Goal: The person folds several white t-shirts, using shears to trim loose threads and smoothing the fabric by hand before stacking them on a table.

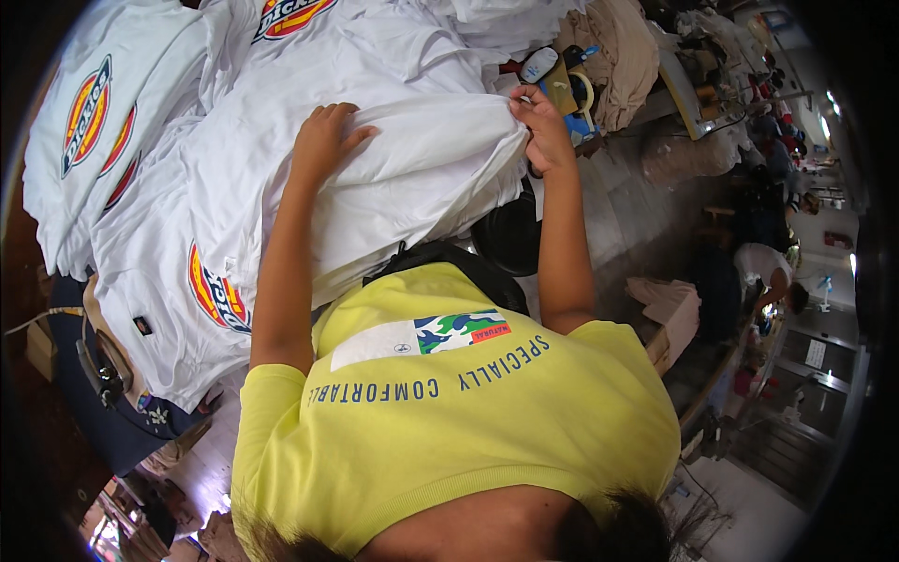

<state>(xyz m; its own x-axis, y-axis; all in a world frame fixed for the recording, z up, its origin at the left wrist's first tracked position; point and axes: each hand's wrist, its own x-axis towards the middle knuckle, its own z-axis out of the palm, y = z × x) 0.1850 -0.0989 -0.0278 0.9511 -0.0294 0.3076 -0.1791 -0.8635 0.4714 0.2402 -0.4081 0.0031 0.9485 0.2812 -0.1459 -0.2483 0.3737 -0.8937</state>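
A white T-shirt point(412, 155) is spread in front of me over other white shirts, its near edge hanging toward my body. My left hand point(328, 140) lies on the cloth with its fingers stretched forward and the thumb apart. At the right end of the fabric, my right hand point(543, 129) pinches the edge between thumb and fingers, raising it slightly. Folds run through the cloth between the two hands. Another white shirt point(173, 244) with a red, yellow and dark blue oval print point(217, 290) lies by my left forearm.
More printed white shirts point(140, 56) are heaped at the far left. Beyond my right hand are a white bottle point(538, 64), a tape roll point(582, 97) and beige cloth point(618, 56). A corded device point(108, 379) rests at left. Another person point(763, 267) bends forward at far right.
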